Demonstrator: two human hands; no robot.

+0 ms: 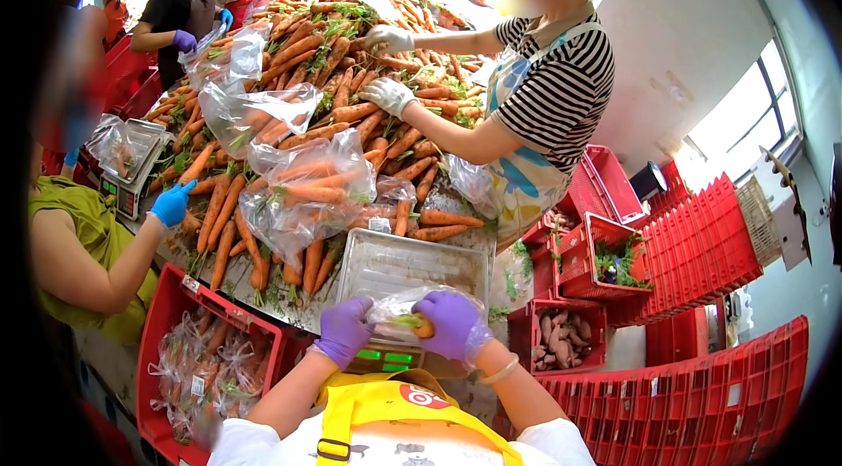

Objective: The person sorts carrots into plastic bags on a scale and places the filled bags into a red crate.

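Observation:
Purple gloves cover both my hands, held above the near end of a scale's metal tray (421,255). My left hand (345,332) pinches one end of a clear plastic bag (395,305). The other end is in my right hand (454,326), whose fingers curl round the bag. A carrot (424,328) with a green top shows at my right fingers; how many carrots the bag contains is hidden. Just below my hands glows the scale's green display (385,358). Beyond the tray, filled clear bags of carrots (309,193) rest against a large heap of loose carrots (335,64).
Bagged carrots fill a red crate (161,334) at my lower left. A person in a striped shirt (552,77) reaches into the heap; a blue-gloved hand (172,204) is at the left, near another scale (135,163). Stacked red crates (684,393) and a crate of sweet potatoes (559,339) stand right.

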